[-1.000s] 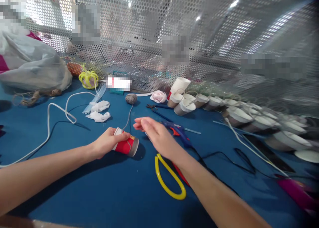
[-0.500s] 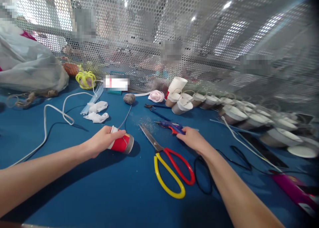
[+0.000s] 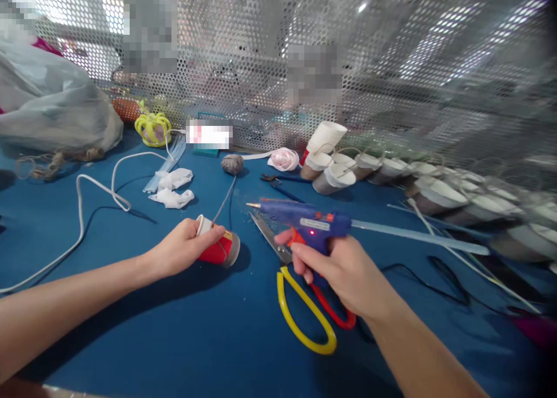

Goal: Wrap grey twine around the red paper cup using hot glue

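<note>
My left hand [image 3: 183,248] is closed around a red and white paper cup [image 3: 217,252], tilted on its side with its base to the right. Grey yarn wraps part of the cup and runs up to a small yarn ball [image 3: 232,164]. A blue glue gun [image 3: 300,217] is gripped in my right hand [image 3: 335,264], its nozzle pointing left and a clear glue stick [image 3: 418,237] sticking out behind. Its red light glows, and my fingers are at the orange trigger. Beneath it lie scissors [image 3: 307,322] with one yellow and one red handle, partly hidden by the hand.
Grey-wrapped paper cups [image 3: 334,179] line the right back. Pliers [image 3: 285,188], pink ribbon [image 3: 283,159] and white plastic scraps [image 3: 172,198] lie behind my hands. A white cord [image 3: 79,212] loops on the left, near a plastic bag [image 3: 56,105]. Perforated metal mesh [image 3: 243,84] bounds the back.
My right hand has lifted the glue gun off the table and brought it left and nearer, above the scissors. My left hand keeps its hold on the cup, almost unmoved.
</note>
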Available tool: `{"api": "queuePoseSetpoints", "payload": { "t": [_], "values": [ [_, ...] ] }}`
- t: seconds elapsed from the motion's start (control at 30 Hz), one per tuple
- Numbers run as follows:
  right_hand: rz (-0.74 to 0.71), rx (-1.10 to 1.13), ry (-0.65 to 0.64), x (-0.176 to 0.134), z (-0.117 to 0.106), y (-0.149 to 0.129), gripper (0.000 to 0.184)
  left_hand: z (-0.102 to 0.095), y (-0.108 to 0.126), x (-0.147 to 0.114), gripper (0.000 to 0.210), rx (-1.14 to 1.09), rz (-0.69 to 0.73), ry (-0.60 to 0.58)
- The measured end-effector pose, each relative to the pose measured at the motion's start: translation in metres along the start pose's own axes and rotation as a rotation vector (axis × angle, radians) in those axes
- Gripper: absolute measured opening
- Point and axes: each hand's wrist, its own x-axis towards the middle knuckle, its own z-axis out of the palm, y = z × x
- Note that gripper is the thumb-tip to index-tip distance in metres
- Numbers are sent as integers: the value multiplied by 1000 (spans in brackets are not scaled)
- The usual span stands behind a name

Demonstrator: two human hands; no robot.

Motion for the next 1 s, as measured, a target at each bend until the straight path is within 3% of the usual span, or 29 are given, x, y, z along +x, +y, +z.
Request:
{"api": "queuePoseSetpoints", "payload": {
  "t": [0.2, 0.4, 0.5, 0.6, 0.8, 1.0],
  "values": [
    [67, -213, -25, -19, 8, 2, 23, 1, 3, 2, 43, 38, 3, -8],
    [-309, -623, 101, -28, 10, 18, 18, 1, 3, 3, 44, 41, 0, 8],
    [-409, -743, 216, -30, 16, 35, 18, 1, 4, 4, 44, 29, -7, 9],
    [-411, -762, 281, -31, 21, 39, 18, 1, 5, 4, 43, 8, -17, 5],
    [-313, -617, 101, -27, 20, 16, 19, 1, 5, 4, 45, 21, -6, -1],
    [-273, -614, 183, -23, 20, 12, 14, 1, 5, 3, 43, 48, 18, 59]
  ]
}}
